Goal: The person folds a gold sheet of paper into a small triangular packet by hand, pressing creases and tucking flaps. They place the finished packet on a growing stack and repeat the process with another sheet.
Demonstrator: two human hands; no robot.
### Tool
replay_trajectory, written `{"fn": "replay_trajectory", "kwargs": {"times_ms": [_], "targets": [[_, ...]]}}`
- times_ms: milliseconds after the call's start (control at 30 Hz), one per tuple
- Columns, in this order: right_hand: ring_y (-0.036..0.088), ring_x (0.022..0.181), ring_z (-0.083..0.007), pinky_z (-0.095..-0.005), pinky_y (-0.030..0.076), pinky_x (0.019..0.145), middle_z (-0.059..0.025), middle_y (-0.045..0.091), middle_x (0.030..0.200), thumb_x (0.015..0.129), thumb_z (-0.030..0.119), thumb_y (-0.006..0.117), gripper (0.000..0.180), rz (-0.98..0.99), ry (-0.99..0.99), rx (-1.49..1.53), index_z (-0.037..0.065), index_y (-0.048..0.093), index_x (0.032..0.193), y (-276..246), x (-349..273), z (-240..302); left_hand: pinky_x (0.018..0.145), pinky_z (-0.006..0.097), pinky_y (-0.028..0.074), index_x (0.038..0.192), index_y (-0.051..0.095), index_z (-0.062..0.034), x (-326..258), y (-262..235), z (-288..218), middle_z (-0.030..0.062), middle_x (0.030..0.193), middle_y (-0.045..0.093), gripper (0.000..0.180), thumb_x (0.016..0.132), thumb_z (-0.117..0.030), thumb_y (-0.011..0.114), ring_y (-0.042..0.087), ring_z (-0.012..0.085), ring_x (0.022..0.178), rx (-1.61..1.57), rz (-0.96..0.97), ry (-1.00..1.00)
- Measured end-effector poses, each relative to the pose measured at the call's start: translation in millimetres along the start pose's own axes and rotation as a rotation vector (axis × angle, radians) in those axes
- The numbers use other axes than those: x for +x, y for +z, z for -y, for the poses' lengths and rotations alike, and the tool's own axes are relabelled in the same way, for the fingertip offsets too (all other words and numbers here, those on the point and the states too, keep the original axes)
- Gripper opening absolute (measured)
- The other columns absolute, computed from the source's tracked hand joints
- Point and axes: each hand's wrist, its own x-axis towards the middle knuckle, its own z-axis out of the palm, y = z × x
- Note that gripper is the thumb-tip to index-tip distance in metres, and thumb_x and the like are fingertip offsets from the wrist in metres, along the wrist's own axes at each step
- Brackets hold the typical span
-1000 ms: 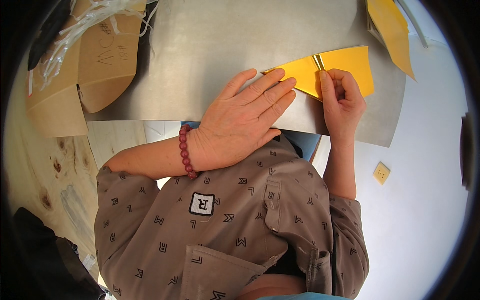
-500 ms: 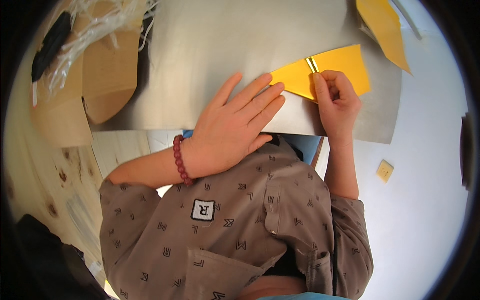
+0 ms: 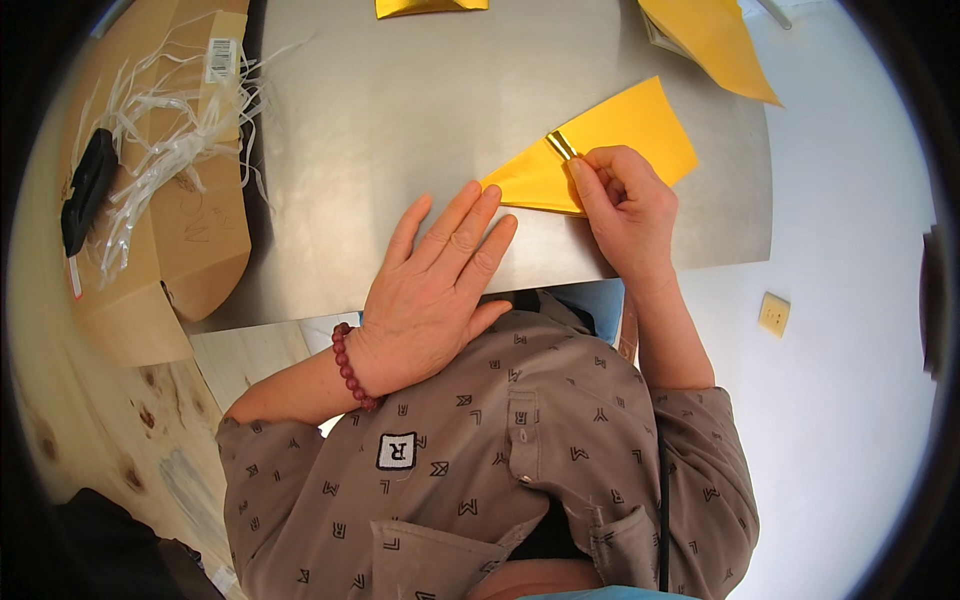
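Yellow folded paper sheet (image 3: 610, 140), upper right of frame on the steel bench (image 3: 400, 120), wants the right hand (image 3: 625, 205) pinching its crease firmly while the flat, open left hand (image 3: 435, 290) steadies nearby.

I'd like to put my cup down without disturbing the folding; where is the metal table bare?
The grey metal tabletop is bare in its middle, between the brown cardboard box with plastic strips and the folded yellow paper sheet. It is crowded near the left hand and right hand, and by the yellow sheets at the far edge.
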Motion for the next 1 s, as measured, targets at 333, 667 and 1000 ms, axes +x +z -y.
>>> {"fn": "replay_trajectory", "kwargs": {"times_ms": [333, 667, 1000], "targets": [[0.058, 0.060, -0.0140, -0.0271, 0.047, 0.055, -0.0045, 0.063, 0.072, 0.089, 0.007, 0.078, 0.013, -0.015, -0.019, -0.016, 0.004, 0.066, 0.085, 1.0, 0.7, -0.6, 0.123, 0.053, 0.024, 0.151, 0.044, 0.0018, 0.4, -1.0, -0.8, 0.0194, 0.161, 0.040, 0.084, 0.083, -0.032, 0.081, 0.034, 0.0318, 0.153, 0.028, 0.005, 0.002], [0.059, 0.059, -0.0144, -0.0270, 0.047, 0.055, -0.0043, 0.062, 0.070, 0.088, 0.009, 0.079, 0.016, -0.016, -0.028, -0.072, 0.004, 0.064, 0.083, 0.0, 1.6, 1.1, 0.124, 0.053, 0.023, 0.151, 0.043, 0.0014, 0.0, -0.1, -1.5, 0.0187, 0.161, 0.040, 0.086, 0.082, -0.032, 0.081, 0.034, 0.0308, 0.153, 0.035, -0.003, -0.006], [0.058, 0.058, -0.0130, -0.0263, 0.048, 0.055, -0.0044, 0.063, 0.070, 0.089, 0.009, 0.079, 0.017, -0.022, -0.004, -0.048, 0.004, 0.063, 0.083, 1.3, 1.9, 0.8, 0.124, 0.052, 0.023, 0.151, 0.043, 0.0011, -0.6, 0.8, -1.1, 0.0179, 0.161, 0.040, 0.085, 0.082, -0.031, 0.081, 0.033, 0.0299, 0.153, 0.039, -0.012, -0.005]]}}
